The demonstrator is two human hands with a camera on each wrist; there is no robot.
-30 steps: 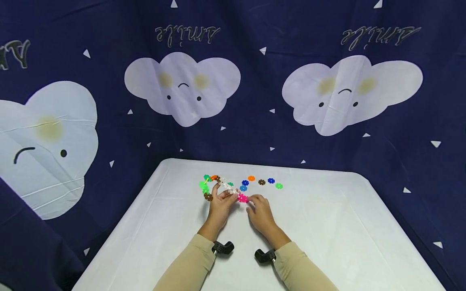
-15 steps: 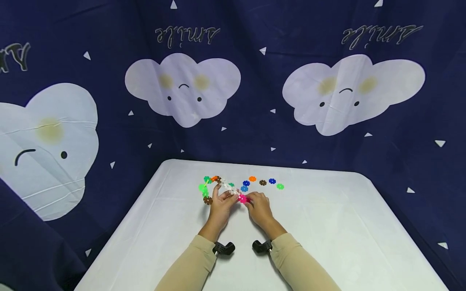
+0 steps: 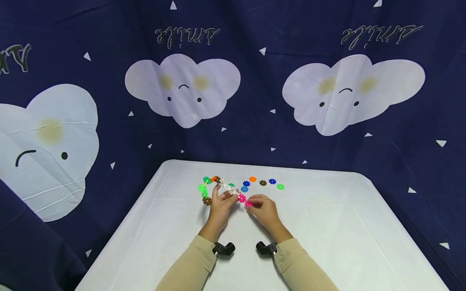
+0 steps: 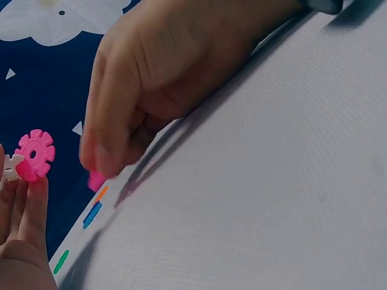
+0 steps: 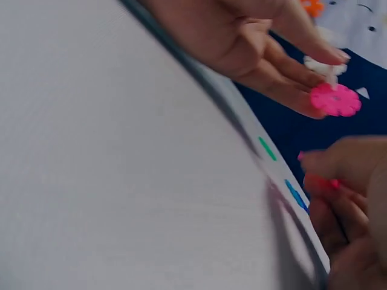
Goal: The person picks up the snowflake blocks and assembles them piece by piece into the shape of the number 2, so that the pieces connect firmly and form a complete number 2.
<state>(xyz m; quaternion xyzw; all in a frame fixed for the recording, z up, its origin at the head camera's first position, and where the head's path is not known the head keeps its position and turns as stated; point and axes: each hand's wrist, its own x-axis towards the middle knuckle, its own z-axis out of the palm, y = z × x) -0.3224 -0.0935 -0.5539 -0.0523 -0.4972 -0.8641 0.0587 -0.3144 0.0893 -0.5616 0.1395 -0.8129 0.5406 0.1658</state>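
Over the white table, head view: left hand grips a chain of flower discs beside its pink end disc; right hand pinches a loose pink disc nearby. Likely trouble — a hard or skewed push on the end disc could spring a chain joint.

Left wrist view: right hand angles downward, fingertips together on its disc, apart from the end disc.

Right wrist view: left thumb and fingers pinch around the white piece; right fingers mostly hide their disc — a slip might drop it.
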